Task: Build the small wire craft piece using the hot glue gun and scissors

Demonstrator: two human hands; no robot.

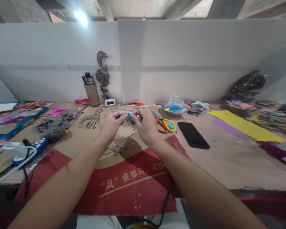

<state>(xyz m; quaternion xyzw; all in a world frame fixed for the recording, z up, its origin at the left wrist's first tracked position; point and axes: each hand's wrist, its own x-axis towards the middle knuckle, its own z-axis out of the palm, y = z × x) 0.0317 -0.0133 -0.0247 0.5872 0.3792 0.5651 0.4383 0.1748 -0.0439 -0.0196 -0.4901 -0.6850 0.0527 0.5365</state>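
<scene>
My left hand (112, 125) and my right hand (145, 125) meet above the cardboard sheet (90, 143) in the middle of the bench. Both pinch a small teal piece (128, 118) held between their fingertips. A thin thread or wire (124, 140) hangs from the hands down to the cardboard. What else the fingers hold is too small to make out. Red and yellow scissors (165, 124) lie just right of my right hand.
A black phone (193, 135) lies to the right, then yellow and purple foam sheets (245, 125). A glue gun (30, 149) and grey felt pieces (54, 122) lie at left. A water bottle (91, 90) and a grey hanging ornament (102, 74) stand by the white partition.
</scene>
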